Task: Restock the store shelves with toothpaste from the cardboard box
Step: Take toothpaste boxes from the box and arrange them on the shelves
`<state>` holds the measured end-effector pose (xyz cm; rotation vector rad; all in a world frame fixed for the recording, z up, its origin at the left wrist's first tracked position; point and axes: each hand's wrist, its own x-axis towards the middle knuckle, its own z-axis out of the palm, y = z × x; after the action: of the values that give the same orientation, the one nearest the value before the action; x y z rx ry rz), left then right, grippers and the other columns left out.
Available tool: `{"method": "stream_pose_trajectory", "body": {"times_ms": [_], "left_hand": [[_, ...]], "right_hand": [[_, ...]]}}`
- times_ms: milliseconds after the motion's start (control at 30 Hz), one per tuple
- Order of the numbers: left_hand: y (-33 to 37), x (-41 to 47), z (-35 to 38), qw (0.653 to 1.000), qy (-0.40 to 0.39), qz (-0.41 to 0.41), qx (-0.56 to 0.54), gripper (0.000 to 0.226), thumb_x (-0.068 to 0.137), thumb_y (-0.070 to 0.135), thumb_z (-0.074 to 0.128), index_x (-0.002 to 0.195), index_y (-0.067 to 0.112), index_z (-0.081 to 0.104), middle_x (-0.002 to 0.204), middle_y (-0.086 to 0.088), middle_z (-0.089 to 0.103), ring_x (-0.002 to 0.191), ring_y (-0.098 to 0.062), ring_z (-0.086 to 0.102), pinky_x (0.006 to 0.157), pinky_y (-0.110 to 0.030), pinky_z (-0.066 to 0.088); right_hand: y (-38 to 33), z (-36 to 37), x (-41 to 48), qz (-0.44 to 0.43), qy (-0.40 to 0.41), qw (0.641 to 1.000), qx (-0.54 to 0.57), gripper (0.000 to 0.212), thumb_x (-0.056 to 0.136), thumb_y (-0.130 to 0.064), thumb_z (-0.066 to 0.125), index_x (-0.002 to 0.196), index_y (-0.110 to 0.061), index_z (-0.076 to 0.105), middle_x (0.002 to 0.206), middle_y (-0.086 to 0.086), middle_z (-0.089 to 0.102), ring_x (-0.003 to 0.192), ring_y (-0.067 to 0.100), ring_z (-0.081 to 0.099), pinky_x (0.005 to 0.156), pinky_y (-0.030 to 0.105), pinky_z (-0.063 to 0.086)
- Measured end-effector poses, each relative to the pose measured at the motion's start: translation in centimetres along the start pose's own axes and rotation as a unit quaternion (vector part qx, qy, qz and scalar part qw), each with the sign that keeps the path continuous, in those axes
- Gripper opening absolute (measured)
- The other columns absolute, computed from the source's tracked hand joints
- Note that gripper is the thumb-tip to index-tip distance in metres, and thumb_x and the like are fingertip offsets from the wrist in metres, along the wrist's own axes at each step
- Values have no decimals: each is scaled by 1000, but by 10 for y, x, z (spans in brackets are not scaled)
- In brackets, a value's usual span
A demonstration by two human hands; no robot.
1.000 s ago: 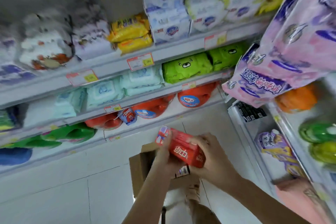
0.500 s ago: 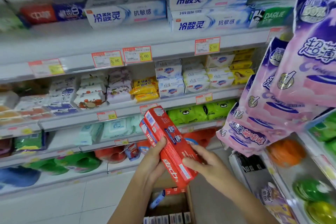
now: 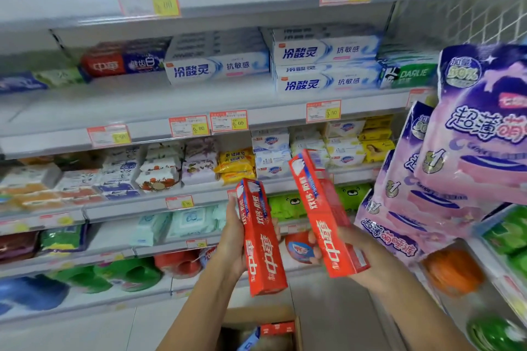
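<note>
My left hand (image 3: pixel 232 239) grips a red toothpaste carton (image 3: pixel 261 239) held upright in front of the shelves. My right hand (image 3: pixel 346 251) grips a second red toothpaste carton (image 3: pixel 328 214), tilted with its top leaning left. The two cartons are apart. Below my arms the open cardboard box (image 3: pixel 296 330) sits on the floor, with more red and blue cartons inside. The toothpaste shelf (image 3: pixel 148 102) above holds white and blue cartons, a red and blue carton (image 3: pixel 122 64) at the left, and a green carton (image 3: pixel 410 75) at the right.
Soap packs and wipes fill the lower shelves (image 3: pixel 128 208). Pink and purple hanging packs (image 3: pixel 467 157) jut out on the right, close to my right hand. Another rack (image 3: pixel 490 259) with green and orange goods stands at the far right. Price tags line the shelf edges.
The cartons were held together in both hands over the box; now each hand holds one, apart and higher. My view has tilted up to the toothpaste shelf.
</note>
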<state>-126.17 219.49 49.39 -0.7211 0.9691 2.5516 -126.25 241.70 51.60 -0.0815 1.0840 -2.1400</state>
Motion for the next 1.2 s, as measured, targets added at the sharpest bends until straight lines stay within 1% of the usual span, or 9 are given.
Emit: {"method": "stream_pose_trajectory", "body": {"times_ms": [133, 233, 333, 433, 633, 800, 900, 1033, 1200], "left_hand": [[0, 2, 4, 1000, 9, -19, -9, 60, 92, 59, 35, 97, 2, 53, 72, -16, 59, 58, -27, 59, 56, -36, 53], [-2, 6, 10, 1000, 1, 3, -17, 53, 90, 55, 46, 96, 3, 55, 73, -12, 61, 61, -24, 60, 64, -38, 52], [-2, 6, 15, 999, 16, 37, 34, 44, 82, 48, 58, 97, 7, 58, 70, -12, 68, 67, -26, 64, 73, -43, 49], [-3, 10, 14, 996, 54, 43, 51, 41, 86, 47, 56, 104, 9, 58, 71, -15, 72, 81, -32, 63, 74, -46, 49], [-11, 16, 15, 997, 54, 40, -44, 58, 86, 59, 50, 104, 5, 57, 63, -15, 68, 53, -26, 67, 72, -47, 47], [-15, 12, 15, 988, -3, 58, -142, 62, 67, 56, 63, 107, 10, 59, 78, -10, 63, 65, -22, 65, 70, -45, 56], [-16, 10, 14, 982, -45, 68, -170, 43, 73, 42, 64, 101, 10, 57, 78, -8, 62, 66, -18, 64, 76, -43, 57], [-14, 13, 11, 983, -40, 80, -160, 29, 86, 37, 51, 100, 13, 59, 81, -8, 61, 76, -18, 60, 94, -46, 43], [-14, 16, 10, 992, 55, 50, -100, 33, 93, 44, 49, 99, 12, 55, 76, -9, 61, 75, -19, 56, 71, -37, 44]], "right_hand": [[-9, -8, -9, -8, -44, 999, 32, 62, 47, -24, 93, 104, -10, 73, 96, 15, 70, 77, 25, 68, 72, 39, 57], [-16, -11, -11, -4, 25, 999, 48, 74, 36, -17, 91, 107, -9, 73, 105, 16, 69, 77, 27, 68, 70, 45, 58], [-20, -11, -11, 15, 123, 991, -47, 86, 37, -33, 92, 116, -9, 67, 114, 15, 68, 85, 27, 68, 87, 50, 54], [-22, -12, -9, 5, 202, 974, -104, 62, 63, -31, 82, 117, -10, 60, 105, 17, 71, 91, 28, 69, 79, 42, 56], [-23, -13, -5, -56, 246, 965, -72, 59, 67, -17, 76, 121, -9, 56, 99, 8, 73, 89, 22, 70, 72, 34, 50], [-27, -11, -5, -50, 315, 944, -88, 35, 81, -48, 61, 101, -20, 58, 94, 8, 72, 88, 25, 68, 71, 39, 51], [-33, -14, -8, -35, 338, 927, -158, 50, 71, -58, 65, 101, -18, 59, 93, 13, 72, 87, 32, 69, 83, 49, 54], [-44, -14, -13, -54, 341, 904, -250, 37, 85, -43, 63, 106, -12, 61, 87, 12, 72, 77, 29, 70, 75, 41, 56], [-58, -18, -13, -123, 340, 901, -240, 30, 89, -22, 62, 116, -11, 55, 101, 15, 68, 88, 26, 68, 61, 28, 56]]}}
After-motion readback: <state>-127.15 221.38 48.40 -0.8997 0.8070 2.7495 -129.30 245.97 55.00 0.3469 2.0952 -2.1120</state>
